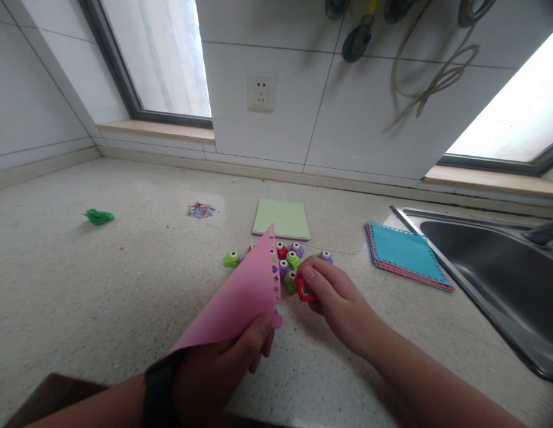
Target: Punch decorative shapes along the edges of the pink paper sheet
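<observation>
Left hand (pixel 223 365) pinching pink sheet (pixel 236 297) above counter (pixel 138 285) | right hand (pixel 336 297) clamped round red punch (pixel 305 290) beside sheet | right edge hole-lined, visible remainder unpunched | blue-topped stack (pixel 405 249) near sink (pixel 490 249) border-punched.

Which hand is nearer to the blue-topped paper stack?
Right. The right hand holds a red craft punch to the left of the blue-topped paper stack; the left hand is farther left, holding the pink sheet.
</observation>
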`<state>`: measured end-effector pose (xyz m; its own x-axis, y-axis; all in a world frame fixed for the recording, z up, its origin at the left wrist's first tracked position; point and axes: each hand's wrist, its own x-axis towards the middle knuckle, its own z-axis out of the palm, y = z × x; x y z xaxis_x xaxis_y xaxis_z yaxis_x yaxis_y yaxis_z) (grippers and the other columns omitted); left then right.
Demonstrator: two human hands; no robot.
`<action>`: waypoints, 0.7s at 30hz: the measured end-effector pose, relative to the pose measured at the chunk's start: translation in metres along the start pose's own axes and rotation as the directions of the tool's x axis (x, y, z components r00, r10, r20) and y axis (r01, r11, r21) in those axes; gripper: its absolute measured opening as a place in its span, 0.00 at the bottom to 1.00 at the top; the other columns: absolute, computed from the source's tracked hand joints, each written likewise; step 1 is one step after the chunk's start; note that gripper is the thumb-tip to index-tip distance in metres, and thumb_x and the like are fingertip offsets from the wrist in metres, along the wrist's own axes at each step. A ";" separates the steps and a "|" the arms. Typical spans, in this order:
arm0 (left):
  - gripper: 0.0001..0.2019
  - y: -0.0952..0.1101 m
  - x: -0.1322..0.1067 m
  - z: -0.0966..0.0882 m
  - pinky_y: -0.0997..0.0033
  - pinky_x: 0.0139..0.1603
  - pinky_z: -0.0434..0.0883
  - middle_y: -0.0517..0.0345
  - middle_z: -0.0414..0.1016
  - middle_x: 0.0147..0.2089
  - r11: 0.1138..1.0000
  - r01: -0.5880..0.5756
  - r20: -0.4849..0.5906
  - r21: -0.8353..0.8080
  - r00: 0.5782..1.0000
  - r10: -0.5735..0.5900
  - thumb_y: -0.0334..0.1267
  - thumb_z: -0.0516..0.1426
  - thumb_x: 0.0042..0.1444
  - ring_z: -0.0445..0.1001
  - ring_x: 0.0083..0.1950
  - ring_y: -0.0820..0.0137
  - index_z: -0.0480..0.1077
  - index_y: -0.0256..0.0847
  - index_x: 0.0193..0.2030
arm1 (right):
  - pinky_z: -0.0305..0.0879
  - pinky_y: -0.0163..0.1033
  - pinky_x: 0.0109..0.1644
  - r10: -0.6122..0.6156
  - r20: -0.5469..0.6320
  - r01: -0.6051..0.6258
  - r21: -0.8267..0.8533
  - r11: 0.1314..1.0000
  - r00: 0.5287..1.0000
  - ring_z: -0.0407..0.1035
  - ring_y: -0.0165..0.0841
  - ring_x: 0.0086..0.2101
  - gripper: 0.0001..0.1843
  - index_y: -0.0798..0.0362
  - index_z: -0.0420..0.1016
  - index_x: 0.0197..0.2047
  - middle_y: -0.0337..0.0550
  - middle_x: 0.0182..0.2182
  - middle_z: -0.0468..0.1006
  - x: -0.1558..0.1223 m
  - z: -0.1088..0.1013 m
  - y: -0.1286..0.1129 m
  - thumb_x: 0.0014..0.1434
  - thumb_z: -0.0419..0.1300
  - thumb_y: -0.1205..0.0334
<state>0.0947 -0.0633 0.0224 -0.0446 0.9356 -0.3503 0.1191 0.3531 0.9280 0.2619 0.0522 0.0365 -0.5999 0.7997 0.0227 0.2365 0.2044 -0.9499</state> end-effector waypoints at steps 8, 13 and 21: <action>0.20 0.003 -0.002 0.000 0.64 0.39 0.63 0.63 0.61 0.23 0.999 0.032 -0.070 0.010 0.997 -0.032 0.57 0.49 0.58 0.63 0.29 0.68 0.63 0.44 0.26 | 0.41 0.39 0.27 0.007 0.217 0.164 -0.755 0.635 0.976 0.56 0.29 0.22 0.17 0.53 0.70 0.29 0.41 0.21 0.70 0.008 -0.020 0.004 0.62 0.59 0.48; 0.20 0.007 -0.003 0.002 0.65 0.39 0.65 0.62 0.63 0.24 0.998 0.060 -0.110 -0.008 0.992 -0.061 0.59 0.53 0.53 0.65 0.31 0.67 0.65 0.43 0.27 | 0.41 0.39 0.28 0.001 0.222 0.175 -0.771 0.612 0.975 0.56 0.30 0.22 0.22 0.53 0.73 0.31 0.43 0.23 0.72 0.006 -0.020 0.006 0.60 0.60 0.41; 0.23 0.011 -0.004 -0.009 0.64 0.42 0.69 0.56 0.71 0.29 0.980 -0.107 -0.024 0.168 0.993 0.112 0.62 0.53 0.55 0.69 0.34 0.65 0.69 0.42 0.28 | 0.57 0.39 0.33 -0.138 0.134 0.170 -0.262 0.950 0.981 0.64 0.32 0.28 0.24 0.53 0.72 0.33 0.41 0.27 0.71 0.009 -0.025 -0.009 0.71 0.47 0.46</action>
<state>0.0868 -0.0632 0.0348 -0.0552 0.9690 -0.2406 0.2881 0.2462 0.9254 0.2733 0.0719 0.0529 -0.7238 0.6809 0.1118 0.3234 0.4778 -0.8168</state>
